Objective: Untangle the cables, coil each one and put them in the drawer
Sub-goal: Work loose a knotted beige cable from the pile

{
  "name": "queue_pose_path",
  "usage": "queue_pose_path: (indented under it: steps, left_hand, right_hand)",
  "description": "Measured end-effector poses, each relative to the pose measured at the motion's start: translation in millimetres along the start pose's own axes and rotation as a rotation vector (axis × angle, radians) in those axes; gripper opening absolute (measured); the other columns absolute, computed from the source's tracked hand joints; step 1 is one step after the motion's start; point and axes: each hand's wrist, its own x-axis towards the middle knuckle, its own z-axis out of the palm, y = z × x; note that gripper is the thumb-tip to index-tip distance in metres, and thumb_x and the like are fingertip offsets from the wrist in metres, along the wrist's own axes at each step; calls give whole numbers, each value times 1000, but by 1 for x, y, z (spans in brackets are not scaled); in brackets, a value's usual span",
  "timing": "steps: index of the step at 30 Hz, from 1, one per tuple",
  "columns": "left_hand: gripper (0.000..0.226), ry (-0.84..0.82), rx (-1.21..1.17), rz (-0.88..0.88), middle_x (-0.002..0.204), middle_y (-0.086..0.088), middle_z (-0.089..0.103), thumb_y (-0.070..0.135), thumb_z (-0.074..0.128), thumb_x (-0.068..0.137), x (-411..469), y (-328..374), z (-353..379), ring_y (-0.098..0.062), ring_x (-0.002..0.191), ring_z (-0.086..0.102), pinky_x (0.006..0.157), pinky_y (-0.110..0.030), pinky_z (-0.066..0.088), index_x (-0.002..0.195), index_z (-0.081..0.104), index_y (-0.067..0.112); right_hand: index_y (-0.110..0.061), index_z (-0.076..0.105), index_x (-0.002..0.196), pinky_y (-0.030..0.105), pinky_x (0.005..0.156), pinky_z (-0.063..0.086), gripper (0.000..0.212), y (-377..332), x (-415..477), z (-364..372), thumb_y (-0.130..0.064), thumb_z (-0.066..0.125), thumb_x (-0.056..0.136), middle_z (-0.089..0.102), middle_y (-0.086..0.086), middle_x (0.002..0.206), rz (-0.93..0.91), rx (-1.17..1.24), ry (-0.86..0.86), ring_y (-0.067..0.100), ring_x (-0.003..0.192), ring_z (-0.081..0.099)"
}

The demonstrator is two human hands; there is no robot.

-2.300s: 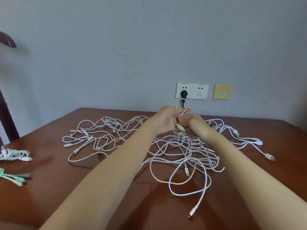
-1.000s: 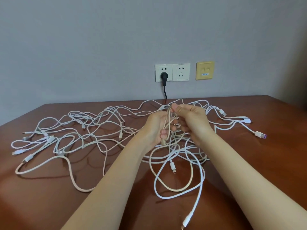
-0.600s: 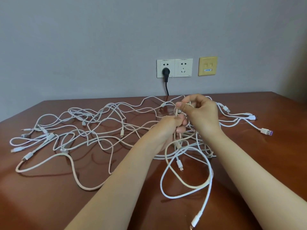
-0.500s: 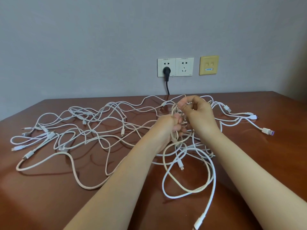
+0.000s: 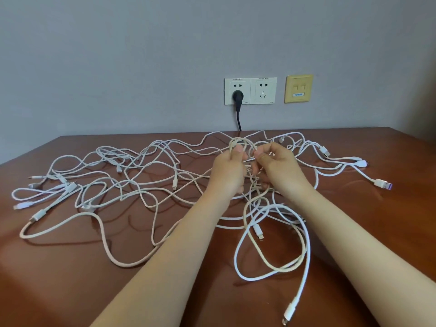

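Both hands parted slightly: left hand (image 5: 227,173) and right hand (image 5: 280,171) pinch beige cable (image 5: 236,139); socket (image 5: 250,90) print illegible.

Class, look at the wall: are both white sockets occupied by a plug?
No, the black plug fills only the socket farther from the yellow plate; the nearer socket is free.

Both forearms stretched fwd, bare. L hand (image 5: 227,171) & R hand (image 5: 278,168) held close together, thumbs up, fingers curled, each pinching cable loop (image 5: 238,138).
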Motion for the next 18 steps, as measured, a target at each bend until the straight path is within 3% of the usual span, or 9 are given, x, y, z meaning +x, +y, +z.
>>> queue_pose_path:
  steps: [3, 5, 9, 14, 18]
  left_hand:
    - [34, 69, 282, 165, 83, -16, 62, 28, 33, 101, -6, -6, 8, -34, 80, 57, 69, -32, 39, 105, 57, 4]
    - [30, 116, 319, 207, 102, -18, 64, 27, 35, 101, -10, -7, 9, -34, 99, 57, 76, -32, 36, 110, 55, 7]
    - [26, 135, 343, 271, 99, -20, 64, 21, 36, 100, -8, -8, 6, -34, 97, 56, 73, -31, 35, 98, 58, 8]
    - [33, 117, 412, 239, 105, -18, 64, 22, 34, 100, -6, -12, 6, -33, 102, 57, 78, -32, 38, 111, 60, 4]
    - [35, 149, 482, 281, 119, -11, 62, 20, 32, 101, -12, -8, 4, -28, 113, 54, 89, -34, 39, 128, 51, 10]
  right_hand:
    - [-16, 45, 71, 16, 34, 28, 25, 1, -1, 0, -9, 42, 96, 49, 1, 48, -18, -50, 52, 4, 29, 33]
    - [-16, 46, 69, 14, 35, 29, 26, 2, -2, 0, -12, 44, 95, 51, 1, 50, -36, -128, 61, 3, 29, 36]
    - [-15, 54, 69, 11, 43, 34, 25, 3, -5, 1, -20, 49, 93, 56, -2, 52, -85, -310, 65, 3, 41, 47]
    - [-12, 59, 74, 7, 47, 36, 22, 0, -8, 0, -17, 50, 93, 57, -4, 50, -117, -373, 11, -2, 42, 49]
    - [-12, 56, 63, 9, 36, 29, 33, -7, -11, -4, -17, 48, 95, 50, -8, 34, -53, -267, -88, 2, 29, 39]
